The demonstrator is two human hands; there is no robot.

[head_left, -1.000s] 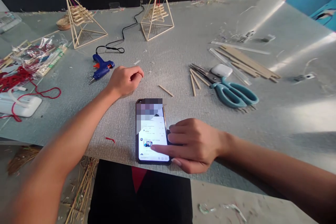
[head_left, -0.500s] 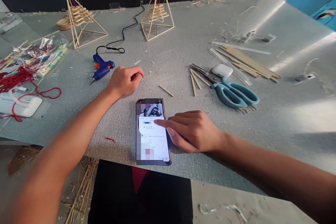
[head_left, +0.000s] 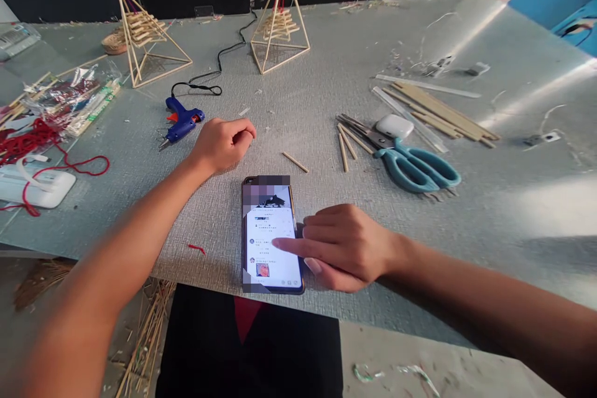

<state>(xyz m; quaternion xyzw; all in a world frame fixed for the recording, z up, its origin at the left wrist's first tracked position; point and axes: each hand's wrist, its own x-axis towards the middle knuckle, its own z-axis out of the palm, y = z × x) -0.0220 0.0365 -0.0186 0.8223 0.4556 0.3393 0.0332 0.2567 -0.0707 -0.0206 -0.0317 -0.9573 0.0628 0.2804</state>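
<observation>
A lit smartphone (head_left: pixel 273 249) lies face up near the table's front edge, its screen showing a list of text and small pictures. My right hand (head_left: pixel 347 249) is at its right side, index finger stretched onto the middle of the screen, the other fingers curled, holding nothing. Beyond the phone, my left hand (head_left: pixel 226 143) rests on the table in a loose fist with nothing visible in it. A blue glue gun (head_left: pixel 184 121) lies just left of that fist. One short wooden stick (head_left: pixel 295 161) lies between the phone and the scissors.
Teal-handled scissors (head_left: pixel 415 165) lie at the right beside a white earbud case (head_left: pixel 395 125) and flat wooden strips (head_left: pixel 443 109). Two stick pyramids (head_left: pixel 280 31) stand at the back. Red yarn (head_left: pixel 28 143) and a white device (head_left: pixel 41 186) are at the left.
My right hand has slid down the phone screen toward me, and its fingertip is lower. The picture at the top of the screen differs. My left hand has stayed put.
</observation>
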